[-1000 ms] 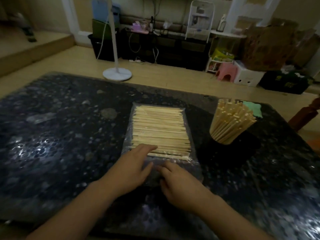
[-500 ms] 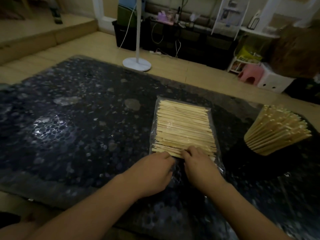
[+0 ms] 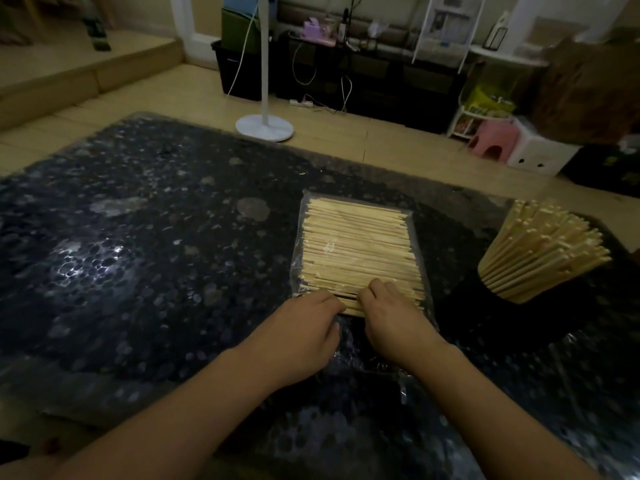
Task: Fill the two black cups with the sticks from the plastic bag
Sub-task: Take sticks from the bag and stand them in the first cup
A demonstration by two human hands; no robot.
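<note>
Hands are working at the near end of the plastic bag (image 3: 360, 251) lying flat mid-table, left hand (image 3: 304, 327) and right hand (image 3: 391, 317) both pinching its edge, apparently opening it, before sticks (image 3: 356, 244) get pulled out for the second cup.

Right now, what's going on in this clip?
A person is working at a dark speckled table. Both hands sit at the near end of a clear plastic bag of wooden sticks lying flat: the left hand and right hand have their fingers curled at the bag's near edge, apparently opening it or pulling sticks out. To the right, one black cup already stands packed with sticks. A second cup is not in view.
</note>
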